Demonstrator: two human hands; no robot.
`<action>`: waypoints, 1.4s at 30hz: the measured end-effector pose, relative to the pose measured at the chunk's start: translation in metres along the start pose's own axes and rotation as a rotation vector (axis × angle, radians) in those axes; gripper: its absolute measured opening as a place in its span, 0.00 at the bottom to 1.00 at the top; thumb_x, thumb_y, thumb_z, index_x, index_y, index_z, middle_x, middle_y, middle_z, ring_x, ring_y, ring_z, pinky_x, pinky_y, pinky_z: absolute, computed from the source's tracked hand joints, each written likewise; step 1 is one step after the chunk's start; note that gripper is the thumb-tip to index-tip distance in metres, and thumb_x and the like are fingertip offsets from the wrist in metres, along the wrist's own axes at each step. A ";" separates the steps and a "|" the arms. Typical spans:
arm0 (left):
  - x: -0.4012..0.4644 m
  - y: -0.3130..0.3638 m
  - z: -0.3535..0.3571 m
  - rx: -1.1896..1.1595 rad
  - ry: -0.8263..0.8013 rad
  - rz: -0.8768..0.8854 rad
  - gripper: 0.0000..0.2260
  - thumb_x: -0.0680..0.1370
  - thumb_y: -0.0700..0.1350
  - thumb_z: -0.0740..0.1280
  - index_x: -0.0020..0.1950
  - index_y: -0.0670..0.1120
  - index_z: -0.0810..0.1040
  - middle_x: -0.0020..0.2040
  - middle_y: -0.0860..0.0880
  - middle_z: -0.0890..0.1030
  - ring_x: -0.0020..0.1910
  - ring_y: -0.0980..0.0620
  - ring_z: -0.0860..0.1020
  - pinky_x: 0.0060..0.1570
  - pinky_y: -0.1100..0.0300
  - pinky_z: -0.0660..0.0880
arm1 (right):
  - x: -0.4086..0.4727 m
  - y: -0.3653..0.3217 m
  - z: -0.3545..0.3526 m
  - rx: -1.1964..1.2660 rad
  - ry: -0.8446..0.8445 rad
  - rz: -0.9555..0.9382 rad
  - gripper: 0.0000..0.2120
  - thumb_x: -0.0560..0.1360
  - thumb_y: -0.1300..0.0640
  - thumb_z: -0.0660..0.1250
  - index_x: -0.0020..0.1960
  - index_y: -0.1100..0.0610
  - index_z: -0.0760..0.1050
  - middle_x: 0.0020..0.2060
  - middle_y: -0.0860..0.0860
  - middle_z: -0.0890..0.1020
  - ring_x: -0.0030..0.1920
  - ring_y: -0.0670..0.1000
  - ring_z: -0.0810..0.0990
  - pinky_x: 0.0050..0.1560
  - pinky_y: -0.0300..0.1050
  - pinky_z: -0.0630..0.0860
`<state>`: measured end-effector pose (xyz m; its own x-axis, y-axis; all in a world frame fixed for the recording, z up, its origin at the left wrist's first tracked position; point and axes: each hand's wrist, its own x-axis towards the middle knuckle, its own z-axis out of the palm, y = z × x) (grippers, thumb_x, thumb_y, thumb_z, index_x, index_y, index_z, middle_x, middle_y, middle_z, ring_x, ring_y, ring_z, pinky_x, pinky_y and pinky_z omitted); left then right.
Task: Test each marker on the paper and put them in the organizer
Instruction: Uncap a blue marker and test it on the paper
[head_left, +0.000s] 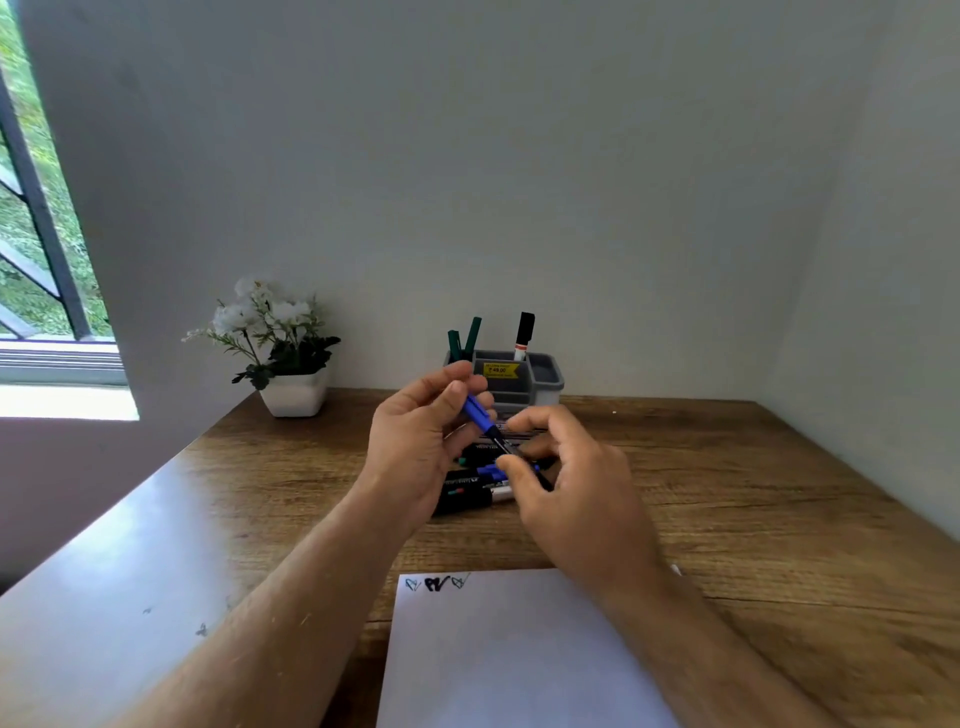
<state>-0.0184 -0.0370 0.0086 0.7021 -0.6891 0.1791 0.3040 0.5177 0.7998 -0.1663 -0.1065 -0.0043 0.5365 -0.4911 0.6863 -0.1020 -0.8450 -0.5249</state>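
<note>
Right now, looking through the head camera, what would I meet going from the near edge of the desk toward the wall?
White paper with three scribbles → loose markers lying on the desk → blue marker held in both hands → grey organizer holding two green markers and a black one.

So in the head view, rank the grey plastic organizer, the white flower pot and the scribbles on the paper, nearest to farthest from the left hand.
From the left hand:
1. Grey plastic organizer, just behind it, slightly right.
2. White flower pot, back left by the wall.
3. Scribbles on the white paper, toward the person; close to the pot's distance, so this order is unsure.
</note>
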 end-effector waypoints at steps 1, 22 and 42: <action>0.000 0.000 0.001 -0.019 -0.030 -0.004 0.10 0.81 0.36 0.64 0.60 0.39 0.81 0.53 0.40 0.86 0.52 0.46 0.86 0.45 0.58 0.83 | 0.000 0.002 0.001 -0.034 0.004 0.026 0.14 0.75 0.52 0.71 0.60 0.44 0.75 0.39 0.38 0.79 0.31 0.37 0.76 0.26 0.28 0.69; -0.008 -0.002 0.012 0.062 -0.221 -0.054 0.13 0.83 0.34 0.59 0.63 0.41 0.80 0.58 0.42 0.85 0.59 0.47 0.83 0.51 0.58 0.82 | 0.003 0.002 -0.004 -0.197 -0.048 0.101 0.15 0.80 0.44 0.61 0.59 0.50 0.81 0.33 0.43 0.78 0.28 0.43 0.75 0.24 0.34 0.65; -0.002 0.004 0.002 0.047 0.000 0.096 0.10 0.83 0.38 0.62 0.61 0.42 0.80 0.53 0.42 0.86 0.50 0.48 0.86 0.46 0.59 0.83 | 0.001 -0.001 -0.008 -0.136 -0.101 0.206 0.13 0.81 0.46 0.60 0.52 0.50 0.81 0.36 0.44 0.82 0.33 0.42 0.79 0.28 0.34 0.74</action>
<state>-0.0198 -0.0342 0.0122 0.7268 -0.6374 0.2558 0.2048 0.5566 0.8051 -0.1721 -0.1082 0.0007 0.5730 -0.6380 0.5145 -0.3262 -0.7534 -0.5710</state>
